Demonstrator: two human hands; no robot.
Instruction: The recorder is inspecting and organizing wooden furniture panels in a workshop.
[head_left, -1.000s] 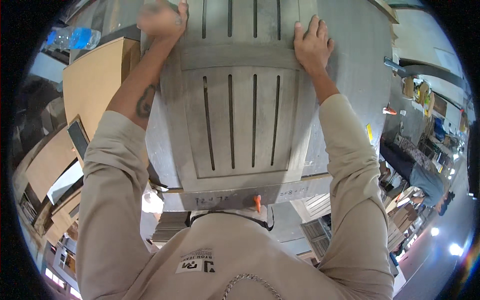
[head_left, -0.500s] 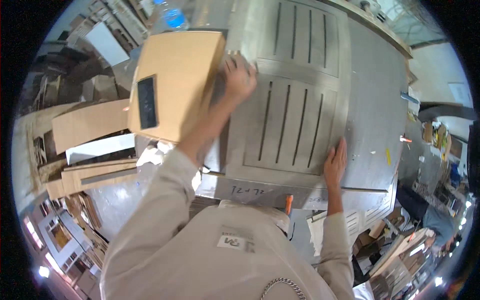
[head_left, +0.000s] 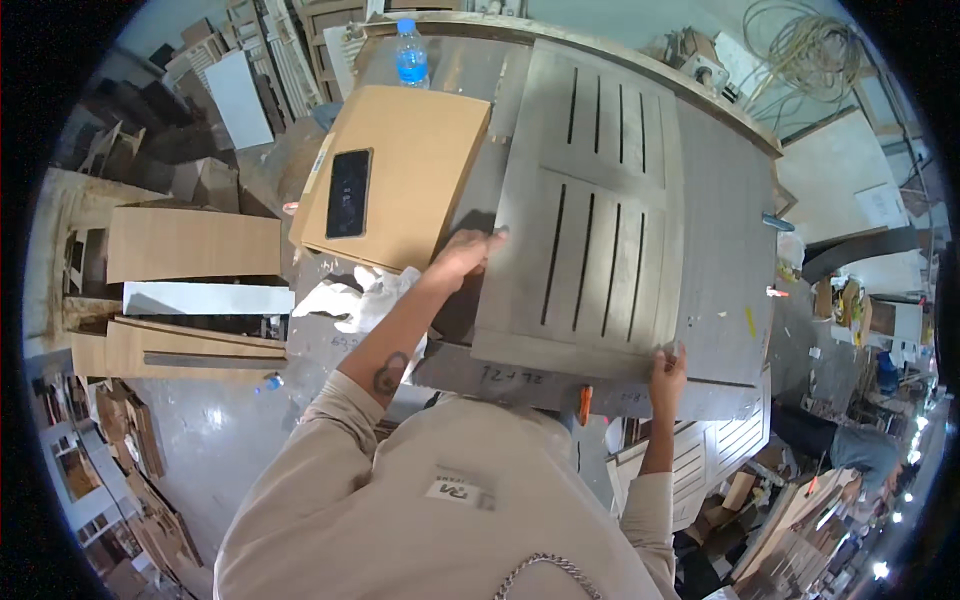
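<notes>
A grey-brown slotted door panel (head_left: 600, 215) lies flat on the workbench, with dark narrow slots in an upper and a lower group. My left hand (head_left: 468, 255) is closed at the panel's left edge, its thumb against the rim and its other fingers partly hidden. At the near right corner, my right hand (head_left: 668, 375) pinches the panel's edge between thumb and fingers. Left of the panel sits a flat cardboard box (head_left: 410, 150) with a black phone (head_left: 349, 193) on top. Crumpled white cloth (head_left: 365, 298) lies by my left forearm.
A water bottle (head_left: 411, 58) stands behind the box on the grey workbench (head_left: 725, 240). An orange-handled tool (head_left: 585, 405) hangs at the bench's near edge. Wooden boards (head_left: 195, 245) are stacked at the left. Another person (head_left: 865, 455) is at the far right.
My left hand has slid toward me along the panel's left edge. My right hand has gone from lying flat on the right edge to pinching the near corner. The view has shifted.
</notes>
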